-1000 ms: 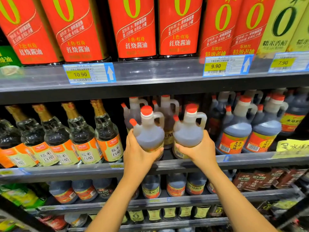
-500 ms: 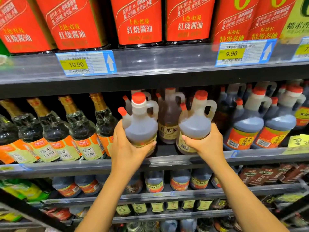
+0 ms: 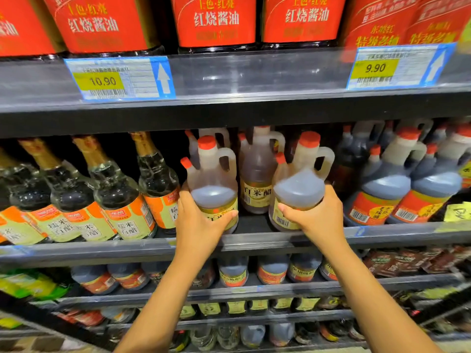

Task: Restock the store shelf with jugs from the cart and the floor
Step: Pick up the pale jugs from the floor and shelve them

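Jugs of amber vinegar are held at the middle shelf [image 3: 254,240] edge. The left jug [image 3: 212,184] is cupped low by the left hand [image 3: 201,222], the right jug [image 3: 299,184] by the right hand [image 3: 318,215], fingers wrapped around the labels. Full, smooth plastic probably handles heavy and slippery; the moulded handles likely offer surer hold.

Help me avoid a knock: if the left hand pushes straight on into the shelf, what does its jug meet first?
Probably the jug behind, directly behind the jug the left hand holds; depth between them is unclear.
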`<state>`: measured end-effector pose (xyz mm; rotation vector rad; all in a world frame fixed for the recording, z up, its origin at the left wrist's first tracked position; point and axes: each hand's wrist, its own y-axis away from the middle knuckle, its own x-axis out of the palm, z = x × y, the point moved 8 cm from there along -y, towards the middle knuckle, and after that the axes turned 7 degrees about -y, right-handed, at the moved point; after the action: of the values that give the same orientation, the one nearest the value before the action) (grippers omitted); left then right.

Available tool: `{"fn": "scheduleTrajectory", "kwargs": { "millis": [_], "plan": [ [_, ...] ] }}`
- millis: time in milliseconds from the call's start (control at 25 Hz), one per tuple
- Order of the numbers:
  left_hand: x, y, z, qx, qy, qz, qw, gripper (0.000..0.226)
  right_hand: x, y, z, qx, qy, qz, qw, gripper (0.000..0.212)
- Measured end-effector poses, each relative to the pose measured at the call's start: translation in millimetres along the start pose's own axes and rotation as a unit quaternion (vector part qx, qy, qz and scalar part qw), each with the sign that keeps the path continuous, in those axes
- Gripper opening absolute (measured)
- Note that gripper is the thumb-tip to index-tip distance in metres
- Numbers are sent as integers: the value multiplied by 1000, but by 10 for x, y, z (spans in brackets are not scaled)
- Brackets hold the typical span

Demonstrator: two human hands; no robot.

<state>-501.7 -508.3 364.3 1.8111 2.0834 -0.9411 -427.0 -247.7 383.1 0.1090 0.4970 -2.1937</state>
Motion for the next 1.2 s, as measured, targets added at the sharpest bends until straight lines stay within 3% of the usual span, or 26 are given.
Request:
{"fn": "scheduleTrajectory", "kwargs": {
  "millis": [240, 640, 800, 1040, 1200],
  "plan": [
    [4, 37, -8, 12, 24, 4, 1000, 72, 12, 5, 205, -6, -106, 3, 994, 66],
    [-17, 21, -31, 18, 18, 3, 1000, 73, 471, -47, 204, -2, -27, 28, 999, 47],
    [-14, 19, -28, 16, 20, 5, 1000, 73, 580, -27, 25, 18, -19, 49, 998, 56],
    [-19, 1, -6, 25, 21, 12, 999, 74, 681, 37, 72, 10, -8, 90, 996, 52],
    [-26, 71, 6, 38, 36, 33, 998, 74, 635, 105, 29, 33, -23, 173, 984, 50]
  ]
}}
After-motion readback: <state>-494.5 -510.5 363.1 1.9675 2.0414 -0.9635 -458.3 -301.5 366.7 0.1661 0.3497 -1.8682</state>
